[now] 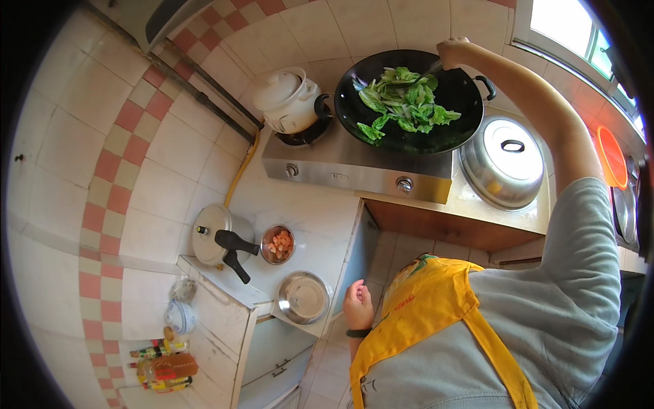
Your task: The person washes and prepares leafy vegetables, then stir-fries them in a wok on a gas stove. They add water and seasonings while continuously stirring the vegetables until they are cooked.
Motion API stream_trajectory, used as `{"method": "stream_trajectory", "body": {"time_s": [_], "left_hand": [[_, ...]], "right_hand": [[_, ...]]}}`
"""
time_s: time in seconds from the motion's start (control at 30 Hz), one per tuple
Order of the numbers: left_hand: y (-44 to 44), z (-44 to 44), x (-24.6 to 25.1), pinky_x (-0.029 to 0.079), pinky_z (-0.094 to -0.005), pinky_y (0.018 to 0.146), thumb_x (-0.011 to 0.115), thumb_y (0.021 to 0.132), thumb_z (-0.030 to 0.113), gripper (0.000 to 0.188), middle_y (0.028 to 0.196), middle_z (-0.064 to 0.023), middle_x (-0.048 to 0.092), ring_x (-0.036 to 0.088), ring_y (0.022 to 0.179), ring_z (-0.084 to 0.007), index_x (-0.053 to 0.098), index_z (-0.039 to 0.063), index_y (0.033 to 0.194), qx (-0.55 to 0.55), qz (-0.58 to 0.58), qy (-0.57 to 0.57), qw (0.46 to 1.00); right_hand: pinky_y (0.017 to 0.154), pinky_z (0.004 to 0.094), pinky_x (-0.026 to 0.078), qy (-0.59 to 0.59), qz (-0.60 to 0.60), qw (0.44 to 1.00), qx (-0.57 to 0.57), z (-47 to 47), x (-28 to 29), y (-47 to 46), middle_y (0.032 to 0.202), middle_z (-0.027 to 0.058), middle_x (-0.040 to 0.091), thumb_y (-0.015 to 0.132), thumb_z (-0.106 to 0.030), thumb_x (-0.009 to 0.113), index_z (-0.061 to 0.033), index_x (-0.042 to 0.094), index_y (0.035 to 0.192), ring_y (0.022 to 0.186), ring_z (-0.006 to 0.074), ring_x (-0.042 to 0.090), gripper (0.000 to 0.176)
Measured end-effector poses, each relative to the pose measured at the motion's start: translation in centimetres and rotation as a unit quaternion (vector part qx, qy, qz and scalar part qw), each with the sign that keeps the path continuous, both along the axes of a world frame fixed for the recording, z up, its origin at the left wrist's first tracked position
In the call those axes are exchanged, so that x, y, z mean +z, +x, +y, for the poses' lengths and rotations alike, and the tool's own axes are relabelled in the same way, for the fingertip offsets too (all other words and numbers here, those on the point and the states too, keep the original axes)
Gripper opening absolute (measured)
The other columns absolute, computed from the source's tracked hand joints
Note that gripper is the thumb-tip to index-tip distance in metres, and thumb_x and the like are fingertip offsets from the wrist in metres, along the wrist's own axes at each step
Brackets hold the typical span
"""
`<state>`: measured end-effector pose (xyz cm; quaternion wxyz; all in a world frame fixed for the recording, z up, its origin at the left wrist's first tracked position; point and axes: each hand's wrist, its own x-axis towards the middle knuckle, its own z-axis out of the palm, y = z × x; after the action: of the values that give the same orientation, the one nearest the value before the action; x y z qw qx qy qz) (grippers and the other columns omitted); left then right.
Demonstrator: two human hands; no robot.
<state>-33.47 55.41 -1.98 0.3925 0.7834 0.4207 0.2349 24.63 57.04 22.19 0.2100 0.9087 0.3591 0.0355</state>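
My right hand [452,53] grips the handle of a cooking spatula [429,71] at the far right rim of a black wok [352,120]. The spatula's lower end reaches into chopped leafy greens [403,99], which lie heaped in the middle and left of the wok. Its working end is partly hidden by the leaves. The wok stands on the right burner of a steel gas stove [347,171]. Low beside the yellow apron, my left hand [358,305] hangs with its fingers curled in and nothing visible in it. A dark band circles the left wrist.
A white lidded ceramic pot [288,110] occupies the left burner. Right of the stove lies a domed steel lid [503,158]. A pressure cooker [217,232], a bowl of orange chunks [279,244] and a steel bowl [304,297] stand on the left counter. Several bottles [171,365] stand lower left.
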Motion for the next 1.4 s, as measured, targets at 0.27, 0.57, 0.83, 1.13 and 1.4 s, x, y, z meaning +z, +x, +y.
{"method": "stream_trajectory", "body": {"time_s": [0.27, 0.57, 0.83, 1.13, 1.4], "left_hand": [[0.0, 0.3, -1.0, 0.049, -0.0294, 0.063, 0.057, 0.083, 0.010, 0.020, 0.083, -0.0090, 0.062, 0.059, 0.069, -0.0192, 0.060, 0.004, 0.102, -0.024, 0.007, -0.030, 0.999], [0.9, 0.6, -1.1, 0.049, -0.0303, 0.062, 0.059, 0.082, 0.009, 0.020, 0.082, -0.0097, 0.061, 0.058, 0.068, -0.0204, 0.060, 0.004, 0.101, -0.060, 0.007, -0.013, 0.998], [-1.0, 0.1, -2.2, 0.048, -0.0285, 0.060, 0.059, 0.081, 0.011, 0.020, 0.080, -0.0097, 0.063, 0.060, 0.066, -0.0180, 0.062, 0.003, 0.100, -0.022, 0.013, -0.007, 1.000], [-0.6, 0.3, -2.3, 0.048, -0.0287, 0.062, 0.058, 0.083, 0.013, 0.021, 0.081, -0.0105, 0.063, 0.060, 0.068, -0.0189, 0.061, 0.003, 0.100, -0.031, 0.025, -0.013, 0.999], [-0.6, 0.2, -2.1, 0.049, -0.0294, 0.063, 0.058, 0.082, 0.013, 0.020, 0.082, -0.0103, 0.063, 0.060, 0.069, -0.0194, 0.061, 0.004, 0.100, -0.026, 0.051, -0.008, 0.998]], "right_hand": [[0.045, 0.0291, 0.040, -0.093, 0.214, 0.972, 0.025, -4.5, 7.2, -2.5, 0.057, 0.0055, 0.055, 0.069, -0.030, 0.071, -0.0039, 0.070, 0.071, 0.048, 0.0155, 0.049, 0.026], [0.039, 0.0263, 0.029, 0.002, 0.427, 0.904, -0.005, -3.1, 4.5, -5.1, 0.052, -0.0016, 0.044, 0.077, -0.039, 0.063, -0.0048, 0.065, 0.071, 0.042, 0.0113, 0.040, 0.035], [0.044, 0.0313, 0.043, -0.003, 0.187, 0.982, -0.001, -3.4, 4.4, 0.1, 0.059, 0.0041, 0.061, 0.069, -0.040, 0.072, -0.0070, 0.070, 0.068, 0.051, 0.0154, 0.055, 0.033], [0.051, 0.0328, 0.049, -0.156, 0.115, 0.979, 0.064, -3.8, 6.6, -2.1, 0.069, 0.0052, 0.067, 0.065, -0.033, 0.074, -0.0063, 0.072, 0.071, 0.059, 0.0153, 0.059, 0.028], [0.055, 0.0351, 0.051, 0.043, 0.139, 0.989, 0.028, -2.5, 5.8, -0.3, 0.073, 0.0084, 0.068, 0.065, -0.028, 0.072, -0.0017, 0.071, 0.071, 0.064, 0.0207, 0.062, 0.027]]}}
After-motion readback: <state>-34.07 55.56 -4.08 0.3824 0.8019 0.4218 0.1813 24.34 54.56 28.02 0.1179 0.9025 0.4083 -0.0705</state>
